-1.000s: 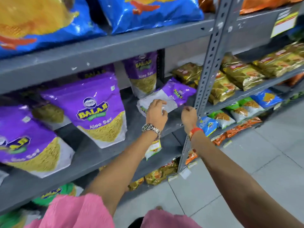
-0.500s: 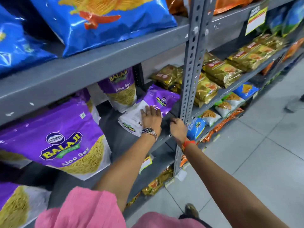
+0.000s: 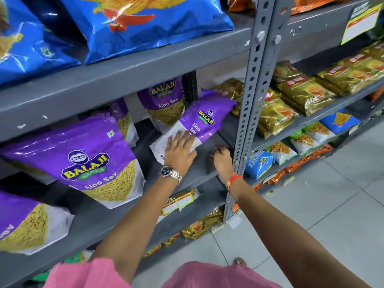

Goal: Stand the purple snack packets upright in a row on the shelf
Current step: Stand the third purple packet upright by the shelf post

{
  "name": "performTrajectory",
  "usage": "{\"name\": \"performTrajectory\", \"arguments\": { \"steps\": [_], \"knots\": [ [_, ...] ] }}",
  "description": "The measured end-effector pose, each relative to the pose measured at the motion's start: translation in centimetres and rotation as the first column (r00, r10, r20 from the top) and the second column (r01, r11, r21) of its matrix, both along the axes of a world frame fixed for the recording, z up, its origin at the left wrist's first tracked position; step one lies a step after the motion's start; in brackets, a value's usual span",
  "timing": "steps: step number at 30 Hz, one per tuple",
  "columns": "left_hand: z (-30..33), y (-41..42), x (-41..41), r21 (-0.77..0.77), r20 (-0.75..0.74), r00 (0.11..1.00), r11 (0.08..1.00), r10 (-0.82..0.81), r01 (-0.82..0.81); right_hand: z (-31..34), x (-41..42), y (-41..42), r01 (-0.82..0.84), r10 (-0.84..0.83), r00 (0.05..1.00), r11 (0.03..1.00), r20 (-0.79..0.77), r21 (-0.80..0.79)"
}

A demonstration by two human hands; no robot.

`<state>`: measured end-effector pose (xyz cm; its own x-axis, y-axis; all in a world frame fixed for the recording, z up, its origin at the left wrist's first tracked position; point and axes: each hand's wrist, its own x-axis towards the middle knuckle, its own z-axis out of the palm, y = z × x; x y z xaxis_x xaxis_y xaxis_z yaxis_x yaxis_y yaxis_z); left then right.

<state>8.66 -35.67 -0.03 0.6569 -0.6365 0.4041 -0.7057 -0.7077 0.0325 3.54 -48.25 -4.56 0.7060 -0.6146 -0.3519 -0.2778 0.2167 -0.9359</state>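
A purple snack packet lies tilted on its side on the grey shelf, its white bottom end under my left hand, which presses flat on it with fingers spread. My right hand rests curled on the shelf just right of that packet, holding nothing. Behind it another purple packet stands upright at the back. To the left a large purple packet stands upright near the shelf front, with one more at the far left edge.
A perforated grey upright post stands right of my right hand. Gold packets fill the neighbouring bay. Blue bags sit on the shelf above. Price tags hang on the shelf edge; grey floor tiles lie at the right.
My view has moved closer and to the right. My left hand has slid flatter onto the lying packet's white end; my right hand has stayed curled on the shelf by the post.
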Motion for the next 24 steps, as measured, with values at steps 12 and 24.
{"name": "performTrajectory", "arguments": {
  "steps": [12,24],
  "knots": [
    [3.2,3.9,-2.8,-0.784,-0.452,0.889,0.508,-0.073,-0.357,4.5,3.3,-0.2,-0.405,0.381,0.899,0.911,0.217,0.076],
    [3.1,2.5,-1.4,-0.856,-0.502,0.861,0.19,-0.082,-0.481,5.4,5.0,0.3,-0.451,0.315,0.872,0.814,0.374,0.366]
  ]
}}
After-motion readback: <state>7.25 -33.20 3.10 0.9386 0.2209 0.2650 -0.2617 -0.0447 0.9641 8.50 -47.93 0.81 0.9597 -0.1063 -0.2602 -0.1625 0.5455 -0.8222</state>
